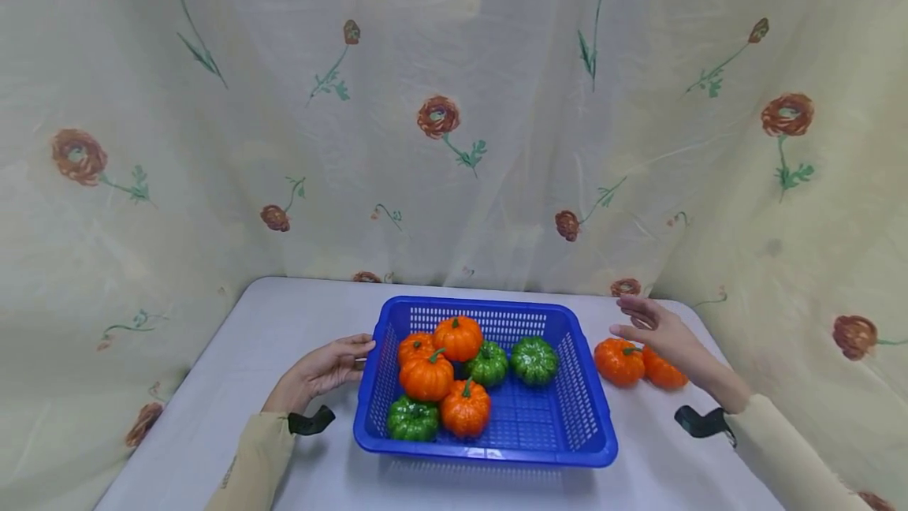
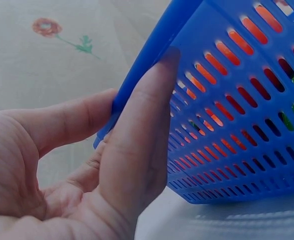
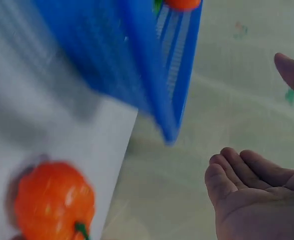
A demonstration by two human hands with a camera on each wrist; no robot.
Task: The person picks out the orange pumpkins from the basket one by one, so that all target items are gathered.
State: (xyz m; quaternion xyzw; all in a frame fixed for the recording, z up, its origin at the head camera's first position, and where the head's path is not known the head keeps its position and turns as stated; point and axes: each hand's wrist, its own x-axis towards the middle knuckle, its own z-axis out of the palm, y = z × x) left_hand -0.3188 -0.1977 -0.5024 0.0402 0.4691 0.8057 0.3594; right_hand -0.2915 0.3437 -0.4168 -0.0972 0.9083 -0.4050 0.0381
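A blue plastic basket (image 1: 599, 460) with slotted walls holds several small orange pumpkins (image 1: 426, 378) and three green pumpkins (image 1: 535, 361). At its left side my left hand (image 1: 328, 369) grips the rim; in the left wrist view the thumb and fingers lie on either side of the rim (image 2: 152, 57). My right hand (image 1: 670, 341) is raised off the basket's right side, above two orange pumpkins (image 1: 619, 363) on the table. The right wrist view shows this hand (image 3: 262, 200) with nothing in it, its thumb well apart from the fingers.
The basket stands on a white table (image 1: 284, 314). Behind it and along both sides hangs a pale curtain (image 1: 511, 140) with a flower print. Dark straps (image 1: 310, 421) sit at both wrists.
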